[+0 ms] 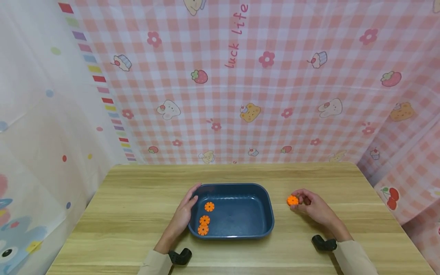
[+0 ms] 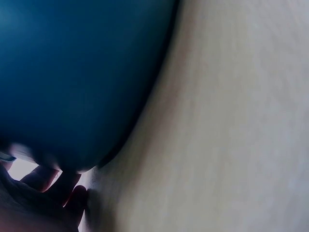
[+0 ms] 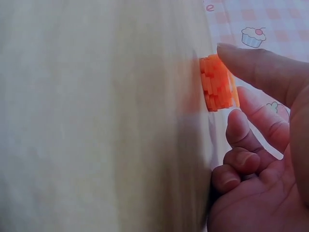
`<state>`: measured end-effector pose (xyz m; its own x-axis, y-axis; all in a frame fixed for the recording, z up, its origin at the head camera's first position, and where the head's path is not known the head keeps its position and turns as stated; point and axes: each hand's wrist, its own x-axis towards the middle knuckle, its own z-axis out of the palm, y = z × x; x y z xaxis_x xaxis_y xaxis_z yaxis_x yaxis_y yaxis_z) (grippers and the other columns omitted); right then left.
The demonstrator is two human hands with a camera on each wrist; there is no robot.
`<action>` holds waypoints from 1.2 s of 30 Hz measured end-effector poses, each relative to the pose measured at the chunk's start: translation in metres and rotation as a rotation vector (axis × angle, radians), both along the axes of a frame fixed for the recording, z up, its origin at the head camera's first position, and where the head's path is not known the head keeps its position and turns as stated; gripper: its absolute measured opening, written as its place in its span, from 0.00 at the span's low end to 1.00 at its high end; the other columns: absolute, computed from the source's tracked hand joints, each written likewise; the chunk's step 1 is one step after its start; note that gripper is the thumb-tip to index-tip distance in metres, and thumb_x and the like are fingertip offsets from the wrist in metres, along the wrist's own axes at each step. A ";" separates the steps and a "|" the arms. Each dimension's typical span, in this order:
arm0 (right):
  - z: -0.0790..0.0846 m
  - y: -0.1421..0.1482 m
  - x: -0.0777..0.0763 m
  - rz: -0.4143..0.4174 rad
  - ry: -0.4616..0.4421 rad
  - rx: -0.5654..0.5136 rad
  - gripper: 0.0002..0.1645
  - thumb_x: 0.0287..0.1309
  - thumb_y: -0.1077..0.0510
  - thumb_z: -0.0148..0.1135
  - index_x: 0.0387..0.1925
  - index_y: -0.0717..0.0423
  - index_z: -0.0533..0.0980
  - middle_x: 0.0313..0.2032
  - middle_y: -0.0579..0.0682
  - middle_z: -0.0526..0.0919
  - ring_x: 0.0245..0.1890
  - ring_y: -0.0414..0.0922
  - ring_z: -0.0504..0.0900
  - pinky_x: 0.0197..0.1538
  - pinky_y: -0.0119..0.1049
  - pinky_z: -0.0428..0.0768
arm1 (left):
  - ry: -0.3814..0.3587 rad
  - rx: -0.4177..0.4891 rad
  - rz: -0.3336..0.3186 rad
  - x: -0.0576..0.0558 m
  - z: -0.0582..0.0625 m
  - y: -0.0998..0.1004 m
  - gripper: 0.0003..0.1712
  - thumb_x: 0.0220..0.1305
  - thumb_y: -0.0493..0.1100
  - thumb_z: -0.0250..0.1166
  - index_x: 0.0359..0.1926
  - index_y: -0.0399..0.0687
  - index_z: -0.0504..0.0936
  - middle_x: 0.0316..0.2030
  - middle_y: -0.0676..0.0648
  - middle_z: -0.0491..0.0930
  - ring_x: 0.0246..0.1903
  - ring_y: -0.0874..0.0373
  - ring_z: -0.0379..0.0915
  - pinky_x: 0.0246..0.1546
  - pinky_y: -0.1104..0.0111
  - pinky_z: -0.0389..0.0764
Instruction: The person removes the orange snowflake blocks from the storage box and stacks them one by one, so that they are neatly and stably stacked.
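Observation:
A dark blue rectangular basin (image 1: 233,237) sits on the table, with 3 orange notched plastic discs (image 1: 209,206) lying flat near its left wall. My left hand (image 1: 182,215) holds the basin's left side, thumb at the rim and fingers along the outside. In the left wrist view, fingertips (image 2: 67,186) touch the blue outer wall (image 2: 72,82). To the right of the basin, my right hand (image 1: 316,208) pinches a short stack of orange notched discs (image 3: 217,83) between thumb and finger. The stack is at or just above the tabletop; contact is hard to tell.
The wooden table (image 1: 134,206) extends on both sides of the basin. Behind it hangs a pink checked curtain (image 1: 233,95), and a white patterned cloth (image 1: 51,126) hangs at the left. Black wrist devices (image 1: 323,243) are on both forearms.

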<state>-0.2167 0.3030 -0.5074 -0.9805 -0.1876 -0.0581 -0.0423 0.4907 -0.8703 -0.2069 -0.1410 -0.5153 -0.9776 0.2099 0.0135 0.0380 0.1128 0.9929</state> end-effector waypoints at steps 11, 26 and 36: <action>0.013 0.003 -0.009 0.029 -0.007 -0.021 0.19 0.67 0.60 0.60 0.56 0.64 0.73 0.35 0.52 0.76 0.37 0.40 0.78 0.35 0.30 0.73 | -0.005 0.017 -0.005 0.002 0.002 0.000 0.27 0.80 0.46 0.37 0.76 0.53 0.56 0.77 0.48 0.50 0.77 0.49 0.38 0.75 0.46 0.36; 0.056 -0.047 -0.034 0.129 0.080 0.016 0.19 0.65 0.54 0.64 0.54 0.58 0.76 0.35 0.52 0.76 0.40 0.58 0.79 0.44 0.37 0.80 | -0.001 0.022 -0.001 0.001 0.001 0.000 0.28 0.80 0.45 0.38 0.76 0.50 0.56 0.77 0.48 0.50 0.77 0.49 0.38 0.75 0.46 0.36; 0.082 -0.099 -0.048 0.281 0.092 0.000 0.13 0.67 0.60 0.60 0.51 0.58 0.77 0.36 0.58 0.80 0.38 0.49 0.82 0.49 0.44 0.82 | -0.004 0.031 0.001 0.000 0.002 0.000 0.27 0.80 0.45 0.38 0.76 0.50 0.57 0.77 0.48 0.50 0.77 0.49 0.39 0.75 0.47 0.37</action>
<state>-0.2645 0.2043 -0.4250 -0.8914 -0.4522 0.0290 -0.2553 0.4483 -0.8567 -0.2066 -0.1409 -0.5132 -0.9779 0.2085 0.0163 0.0340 0.0818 0.9961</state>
